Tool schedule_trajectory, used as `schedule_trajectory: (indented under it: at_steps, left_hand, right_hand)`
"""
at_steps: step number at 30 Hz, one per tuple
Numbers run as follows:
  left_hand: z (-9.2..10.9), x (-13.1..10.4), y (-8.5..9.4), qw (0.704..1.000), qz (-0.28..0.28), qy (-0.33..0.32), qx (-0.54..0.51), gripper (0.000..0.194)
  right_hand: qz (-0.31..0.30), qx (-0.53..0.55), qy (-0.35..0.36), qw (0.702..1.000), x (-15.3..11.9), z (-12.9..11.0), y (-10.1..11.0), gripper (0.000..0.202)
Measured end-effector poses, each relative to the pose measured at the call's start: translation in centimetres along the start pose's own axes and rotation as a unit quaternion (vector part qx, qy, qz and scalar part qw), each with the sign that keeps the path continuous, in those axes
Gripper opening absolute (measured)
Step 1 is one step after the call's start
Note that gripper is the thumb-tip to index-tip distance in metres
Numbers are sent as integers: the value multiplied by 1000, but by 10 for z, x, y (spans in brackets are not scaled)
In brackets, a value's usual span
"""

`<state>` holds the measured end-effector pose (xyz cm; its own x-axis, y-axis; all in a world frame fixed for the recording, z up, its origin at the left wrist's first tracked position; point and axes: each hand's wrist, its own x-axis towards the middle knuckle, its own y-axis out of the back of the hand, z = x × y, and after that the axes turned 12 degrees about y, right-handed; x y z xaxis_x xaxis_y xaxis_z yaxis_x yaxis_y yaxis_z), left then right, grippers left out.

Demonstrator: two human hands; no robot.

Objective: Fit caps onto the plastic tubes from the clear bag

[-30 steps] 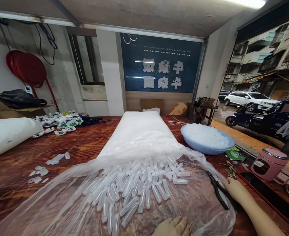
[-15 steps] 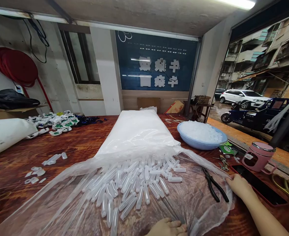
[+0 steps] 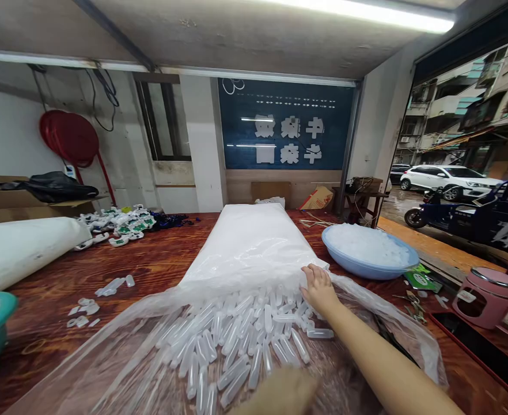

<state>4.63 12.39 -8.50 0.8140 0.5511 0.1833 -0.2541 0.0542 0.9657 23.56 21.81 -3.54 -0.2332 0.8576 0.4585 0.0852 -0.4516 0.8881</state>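
Reaching over the spill, right hand (image 3: 319,289) sits at the near right corner of the big white bag (image 3: 254,239), fingers bent over its edge; can't tell if they pinch film or just rest. Left hand (image 3: 280,392) is low centre, over the near end of the loose tubes, motion-blurred; grip unreadable, can't confirm it holds anything. Bag lies flat mid-table (image 3: 170,245), long side running away from the person, near end loose. Clear plastic sheet (image 3: 128,334) spreads from that end toward the person, tubes (image 3: 235,386) heaped on it. Blue basin (image 3: 361,268) of white pieces is just beyond the bag's right side; dark tool (image 3: 394,337) lies near the right forearm, details unclear. Handling, my read: bag is plump, likely heavy as a whole, soft, sags; skin looks glossy, so slippery. Take a bunched fistful at the near corners, not a fingertip pinch on one layer, thin film could stretch or tear. Tubes look light, smooth, fairly stiff; they'd roll and slide. Scoop with a cupped palm, or take singles round the middle.
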Motion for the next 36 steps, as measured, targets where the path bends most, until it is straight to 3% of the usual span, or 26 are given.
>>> schedule_trajectory:
  at_steps: [2,4,7,11,15,19,23,27,30,34,36]
  left_hand:
    - [-26,11,49,988,68,130,40,33]
    - [-59,22,89,974,90,188,89,29]
    - [-107,36,114,969,92,203,103,30]
    - [-148,49,110,970,79,215,79,35]
    - [-167,58,109,966,67,248,2,28]
    - [-182,73,116,935,78,330,-102,31]
    - [-194,88,117,888,79,416,-181,28]
    - [-199,95,113,857,79,456,-227,27]
    - [-199,95,116,858,80,455,-223,24]
    - [-193,89,119,878,119,437,-157,26]
    - [-190,82,113,907,156,377,-108,30]
  right_hand:
    - [4,15,8,1000,10,-2,-9,34]
    - [2,38,21,999,18,-1,-15,28]
    - [-9,83,35,996,27,1,-19,20]
    - [-37,152,12,988,42,11,-23,19]
    - [-65,197,-40,977,64,30,-24,21]
    - [-65,185,-79,977,81,39,-18,23]
    - [2,129,-56,990,77,12,-10,29]
    - [4,107,86,990,72,-32,-14,42]
    - [-23,102,143,984,82,-48,-23,33]
    - [-64,107,136,983,104,-48,-29,18]
    - [-83,119,126,981,113,-46,-28,21]
